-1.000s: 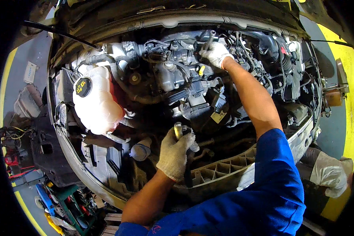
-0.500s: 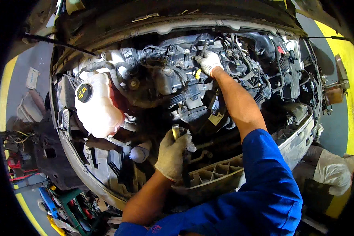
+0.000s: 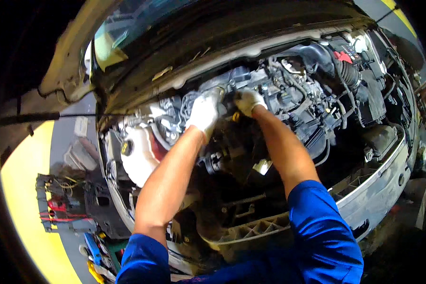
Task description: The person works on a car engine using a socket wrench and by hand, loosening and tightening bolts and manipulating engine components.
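Both my hands, in white gloves, are deep at the back of the open engine bay, close together. My left hand [image 3: 204, 111] is closed around a small metal tool [image 3: 218, 90] that points up toward the engine top [image 3: 288, 94]. My right hand [image 3: 247, 100] lies just to its right, fingers curled against a dark part [image 3: 231, 98]. Whether it grips that part is hidden. A small yellow piece [image 3: 235, 115] shows just below the right hand. My bare forearms with blue sleeves stretch up from the lower edge.
A white coolant tank [image 3: 138, 163] with a yellow cap [image 3: 127, 147] sits at the left of the bay. A black ribbed hose [image 3: 341, 71] runs at the upper right. The raised hood [image 3: 175, 42] hangs above. The front crossmember [image 3: 369, 199] lies near me. Tools [image 3: 94, 251] and a wired black panel [image 3: 61, 203] lie at the lower left.
My left hand has lifted from the front of the bay and moved back with its tool, beside the right hand. The view has tilted closer over the engine.
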A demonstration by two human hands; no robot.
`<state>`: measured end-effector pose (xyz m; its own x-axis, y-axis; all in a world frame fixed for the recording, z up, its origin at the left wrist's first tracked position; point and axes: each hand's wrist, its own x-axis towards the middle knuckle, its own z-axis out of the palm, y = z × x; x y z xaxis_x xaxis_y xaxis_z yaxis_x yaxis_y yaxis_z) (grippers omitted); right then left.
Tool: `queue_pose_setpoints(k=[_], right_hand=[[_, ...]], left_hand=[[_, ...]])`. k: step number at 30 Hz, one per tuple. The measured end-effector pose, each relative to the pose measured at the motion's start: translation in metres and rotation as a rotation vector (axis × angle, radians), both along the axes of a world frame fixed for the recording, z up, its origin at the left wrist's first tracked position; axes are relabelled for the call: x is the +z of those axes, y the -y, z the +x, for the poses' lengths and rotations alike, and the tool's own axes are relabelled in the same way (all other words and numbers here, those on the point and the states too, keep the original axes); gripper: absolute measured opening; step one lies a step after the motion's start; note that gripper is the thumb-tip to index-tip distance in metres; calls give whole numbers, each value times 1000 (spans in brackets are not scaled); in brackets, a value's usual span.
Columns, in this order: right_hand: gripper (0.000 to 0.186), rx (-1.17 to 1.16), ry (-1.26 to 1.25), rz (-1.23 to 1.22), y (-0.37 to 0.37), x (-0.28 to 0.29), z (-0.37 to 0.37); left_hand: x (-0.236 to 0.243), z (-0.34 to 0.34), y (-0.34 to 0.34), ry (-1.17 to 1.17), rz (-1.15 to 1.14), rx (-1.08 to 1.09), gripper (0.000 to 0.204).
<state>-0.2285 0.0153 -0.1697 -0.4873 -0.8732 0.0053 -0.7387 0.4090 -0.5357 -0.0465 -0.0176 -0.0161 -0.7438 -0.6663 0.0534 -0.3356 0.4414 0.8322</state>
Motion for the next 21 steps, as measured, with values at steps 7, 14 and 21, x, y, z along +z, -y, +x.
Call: queue_pose_setpoints(k=[7,14,21], right_hand=[[34,-45,68,-60,-11,2,15],[35,-51,127,-77,-13,2,8],[34,-59,82,-45,-17,12,11]], left_hand=[[-26,-53,52,67,-83,-65,34],[-19,-59,58,197,-74,-264,31],[6,-66,56,394,156,-246,29]])
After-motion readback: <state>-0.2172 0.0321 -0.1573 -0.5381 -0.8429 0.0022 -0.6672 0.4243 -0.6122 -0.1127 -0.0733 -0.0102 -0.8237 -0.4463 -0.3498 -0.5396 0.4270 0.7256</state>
